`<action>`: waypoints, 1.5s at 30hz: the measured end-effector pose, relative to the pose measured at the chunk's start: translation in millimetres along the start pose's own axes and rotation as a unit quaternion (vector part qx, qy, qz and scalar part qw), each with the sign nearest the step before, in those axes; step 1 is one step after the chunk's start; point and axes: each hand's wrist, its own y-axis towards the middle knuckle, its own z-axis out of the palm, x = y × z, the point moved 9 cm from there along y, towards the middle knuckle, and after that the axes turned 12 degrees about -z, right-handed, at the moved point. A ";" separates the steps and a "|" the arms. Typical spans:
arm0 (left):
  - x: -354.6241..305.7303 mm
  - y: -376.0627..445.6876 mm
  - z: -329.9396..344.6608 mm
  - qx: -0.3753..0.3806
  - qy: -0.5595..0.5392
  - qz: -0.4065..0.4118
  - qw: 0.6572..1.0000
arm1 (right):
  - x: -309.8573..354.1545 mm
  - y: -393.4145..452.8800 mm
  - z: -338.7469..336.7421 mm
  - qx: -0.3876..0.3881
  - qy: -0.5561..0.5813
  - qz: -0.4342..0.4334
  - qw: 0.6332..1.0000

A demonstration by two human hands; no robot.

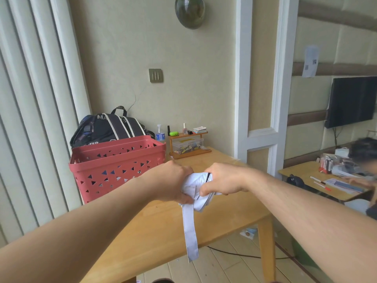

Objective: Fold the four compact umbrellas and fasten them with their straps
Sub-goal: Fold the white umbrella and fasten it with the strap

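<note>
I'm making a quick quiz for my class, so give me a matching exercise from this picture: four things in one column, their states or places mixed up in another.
Things:
1. umbrella
2. strap
3. basket
4. backpack

States:
A. hanging loose below the hands
B. red, standing on the table
C. gripped by both the left hand and the right hand
D. dark, behind the basket

Pairs: 1-C, 2-A, 3-B, 4-D

I stood at a wooden table (163, 227) set against a pale green wall (183, 58), pale vertical blinds (30, 119) to my left. A light switch plate (155, 75) sat on the far wall under a round glass wall planter (190, 12). To the right hung a dark television (352, 101). Pale floorboards (224, 268) lay below.
</note>
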 end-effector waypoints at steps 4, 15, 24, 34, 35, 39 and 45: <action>0.2 1.3 5.3 0.027 0.059 -0.035 0.997 | -1.0 1.5 5.2 0.007 0.004 0.001 1.000; 16.7 10.5 12.0 0.045 -0.002 -0.127 0.991 | 27.5 6.9 -13.3 -0.129 -0.370 -0.097 0.915; 14.2 8.6 12.8 0.061 -0.051 -0.139 0.987 | 20.4 5.6 -11.0 -0.184 -0.387 -0.090 0.899; 15.4 5.6 11.1 0.032 -0.098 -0.109 0.989 | 20.2 0.4 -18.9 -0.144 -0.354 -0.065 0.922; 15.2 4.8 6.5 0.003 -0.104 -0.095 0.990 | 19.1 0.6 -19.5 -0.139 -0.338 -0.053 0.929; 7.3 -0.6 -8.8 -0.071 -0.067 -0.042 0.994 | 15.2 -2.2 -20.8 -0.114 -0.264 -0.026 0.957; 3.4 -7.3 -22.3 -0.110 -0.046 -0.018 0.993 | 8.7 -2.2 -17.6 -0.084 -0.149 -0.012 0.985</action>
